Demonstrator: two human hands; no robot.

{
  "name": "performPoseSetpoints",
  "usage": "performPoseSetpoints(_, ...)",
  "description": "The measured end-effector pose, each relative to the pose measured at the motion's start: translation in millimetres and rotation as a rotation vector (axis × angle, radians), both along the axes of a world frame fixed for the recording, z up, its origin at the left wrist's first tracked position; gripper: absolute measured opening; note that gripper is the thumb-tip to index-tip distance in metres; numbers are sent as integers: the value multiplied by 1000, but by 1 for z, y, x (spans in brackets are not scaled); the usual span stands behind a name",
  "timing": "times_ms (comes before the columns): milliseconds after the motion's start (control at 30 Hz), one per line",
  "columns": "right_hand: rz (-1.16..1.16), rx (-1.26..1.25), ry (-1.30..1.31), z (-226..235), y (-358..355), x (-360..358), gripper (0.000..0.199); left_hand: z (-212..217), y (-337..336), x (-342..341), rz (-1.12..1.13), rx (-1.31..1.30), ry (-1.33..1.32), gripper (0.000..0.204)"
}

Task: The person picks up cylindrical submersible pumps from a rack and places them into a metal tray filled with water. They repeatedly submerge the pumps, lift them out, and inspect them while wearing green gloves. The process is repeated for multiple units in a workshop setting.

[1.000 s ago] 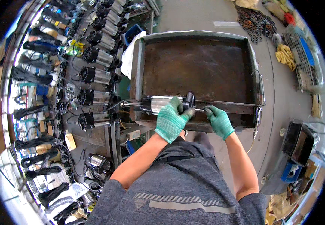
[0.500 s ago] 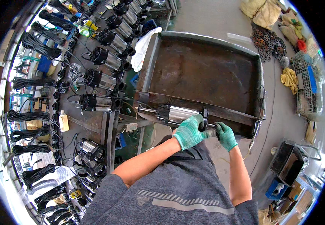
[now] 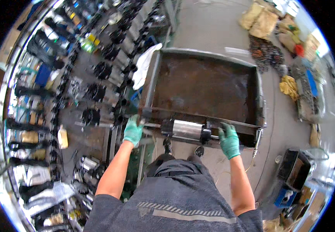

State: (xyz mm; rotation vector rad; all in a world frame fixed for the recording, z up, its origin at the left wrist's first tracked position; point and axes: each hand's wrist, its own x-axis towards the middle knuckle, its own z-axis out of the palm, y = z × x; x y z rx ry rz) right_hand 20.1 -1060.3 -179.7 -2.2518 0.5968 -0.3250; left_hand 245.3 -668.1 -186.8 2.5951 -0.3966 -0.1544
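Note:
A motor-like cylinder (image 3: 186,130) with a bright metal body and black ends lies across the near side of a rusty steel tray (image 3: 204,53). Metal rods come out of both its ends. My left hand (image 3: 132,132), in a green glove, is at the outer end of the left rod (image 3: 152,125). Its fingers and thumb close around a small part there that is hidden and blurred. My right hand (image 3: 230,141), gloved too, is curled by the end of the right rod (image 3: 214,137), over the tray's near right part. What lies inside its fingers is hidden.
On the left, a bench holds rows of similar cylinders (image 3: 94,92) and coiled black cables (image 3: 39,91). A white bottle (image 3: 62,137) stands there. To the right are a yellow cloth (image 3: 289,87), a wire basket (image 3: 306,94) and a black bin (image 3: 294,170). A hose (image 3: 255,152) hangs by the tray's corner.
My left hand has left the cylinder's right end and moved left to the far end of the left rod. My right hand stays by the right rod. The view has shifted.

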Motion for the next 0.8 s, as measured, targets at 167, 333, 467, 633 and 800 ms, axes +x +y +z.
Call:
performPoseSetpoints(167,106,-136,28,47,64,64,29,-44,27,48,-278,-191,595,33)
performPoseSetpoints(333,107,-433,329,51,91,82,23,-70,39,60,-370,-424,626,40)
performPoseSetpoints(467,70,-414,257,38,89,79,20,-76,29,61,-383,-330,539,39)
performPoseSetpoints(633,36,-449,258,33,91,82,19,-71,1,56,276,-458,1124,33)
performPoseSetpoints(800,11,-452,253,32,91,81,18,-39,24,41,-276,-416,555,41)
